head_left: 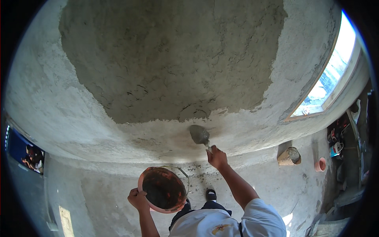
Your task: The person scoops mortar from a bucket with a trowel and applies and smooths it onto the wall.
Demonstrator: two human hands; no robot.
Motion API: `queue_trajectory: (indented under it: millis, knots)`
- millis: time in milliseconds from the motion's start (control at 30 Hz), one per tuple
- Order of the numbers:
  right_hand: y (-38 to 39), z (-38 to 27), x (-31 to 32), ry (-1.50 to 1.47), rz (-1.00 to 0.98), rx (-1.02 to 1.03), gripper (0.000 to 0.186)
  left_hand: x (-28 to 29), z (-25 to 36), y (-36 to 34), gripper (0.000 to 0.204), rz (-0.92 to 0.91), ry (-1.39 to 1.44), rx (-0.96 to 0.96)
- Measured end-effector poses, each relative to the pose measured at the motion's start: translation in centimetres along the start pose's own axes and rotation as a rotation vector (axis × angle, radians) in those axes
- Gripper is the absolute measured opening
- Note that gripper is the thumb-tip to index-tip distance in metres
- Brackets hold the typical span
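Note:
My right hand [217,158] is closed round the handle of a trowel [199,135]. Its blade, coated in grey mortar, is held up close to the wall; whether it touches cannot be told. Just above the blade lies the lower edge of a dark patch of wet mortar [177,79], rough and cracked in places, spread over the paler wall [51,98]. With my left hand [138,199] I grip the rim of a reddish bucket [143,182], tilted so that its smeared inside shows. Dark material lies at its bottom, and its wire handle hangs on the right side.
On the floor [118,205] by the wall stands an open paper sack [286,158] of grey material, with a small pinkish bucket [320,164] beside it. A bright window [327,79] opens at right. Tools and boards clutter the far right. Another person [33,158] shows at far left.

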State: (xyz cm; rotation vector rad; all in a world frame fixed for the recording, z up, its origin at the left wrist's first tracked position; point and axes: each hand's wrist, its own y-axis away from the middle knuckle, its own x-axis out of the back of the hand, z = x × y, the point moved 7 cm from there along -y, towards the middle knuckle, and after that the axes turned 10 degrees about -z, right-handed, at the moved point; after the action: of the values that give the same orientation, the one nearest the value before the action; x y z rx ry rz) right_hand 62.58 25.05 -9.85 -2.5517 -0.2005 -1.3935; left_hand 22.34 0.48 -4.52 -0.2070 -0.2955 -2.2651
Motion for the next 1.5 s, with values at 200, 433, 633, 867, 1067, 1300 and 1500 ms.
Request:
queue_trajectory:
  millis: [200,433,633,867,1067,1300,1500]
  knots:
    - [-3.2,-3.4,7.8,-0.086,0.231,0.081,0.032,-1.3,2.6,0.0,0.015,-0.007,0.055,-0.098]
    - [-2.9,0.5,4.1,0.159,-0.036,-0.064,0.039,-5.1,6.6,-0.4,0.015,-0.102,0.095,-0.204]
    - [-0.8,-2.2,7.4,0.069,0.105,0.053,0.037,-6.3,9.4,0.2,0.010,-0.177,0.154,-0.274]
    - [-5.1,-3.0,8.9,0.146,0.122,0.026,0.038,-8.0,10.2,2.1,0.009,-0.274,0.114,-0.335]
    - [-2.3,-2.8,5.6,0.216,-0.168,0.077,0.038,-6.1,9.2,2.7,0.010,-0.229,0.137,-0.295]
    - [-5.9,-9.0,11.9,0.117,0.145,0.100,0.037,-5.1,8.4,3.4,0.011,-0.212,0.067,-0.338]
    - [-4.9,-6.7,6.6,0.261,-0.090,0.044,0.041,-4.3,7.8,3.0,0.011,-0.163,0.040,-0.337]
